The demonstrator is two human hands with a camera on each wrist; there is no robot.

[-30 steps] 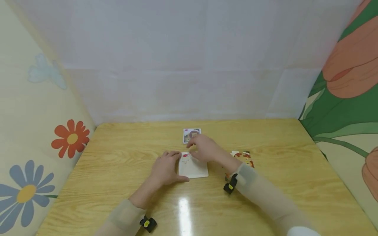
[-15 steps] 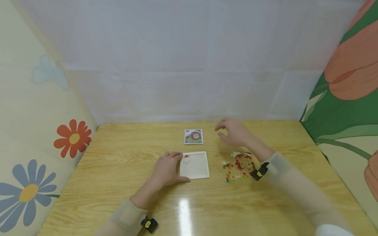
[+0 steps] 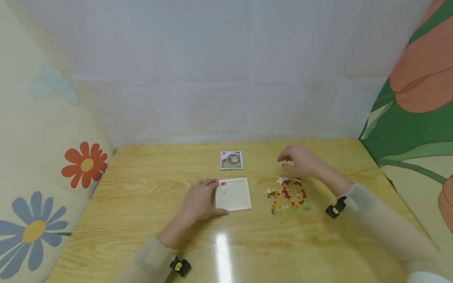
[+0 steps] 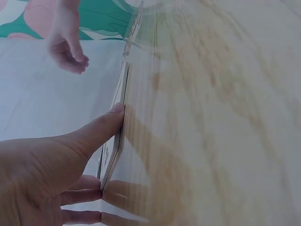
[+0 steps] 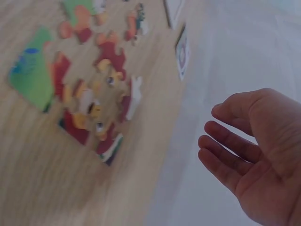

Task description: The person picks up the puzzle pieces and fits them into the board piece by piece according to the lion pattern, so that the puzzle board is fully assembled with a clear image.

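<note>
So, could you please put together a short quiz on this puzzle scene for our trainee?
1. True or false: the right hand is holding a puzzle piece.
2. Where does the lion card lie? A) inside the white tray; B) beyond the tray, apart from it; C) among the loose puzzle pieces.
3. Fill in, from the person's own side: the loose puzzle pieces lie to the ____ of the white tray.

Key: 1. False; the right wrist view shows no piece in it. 2. B. 3. Right.
</note>
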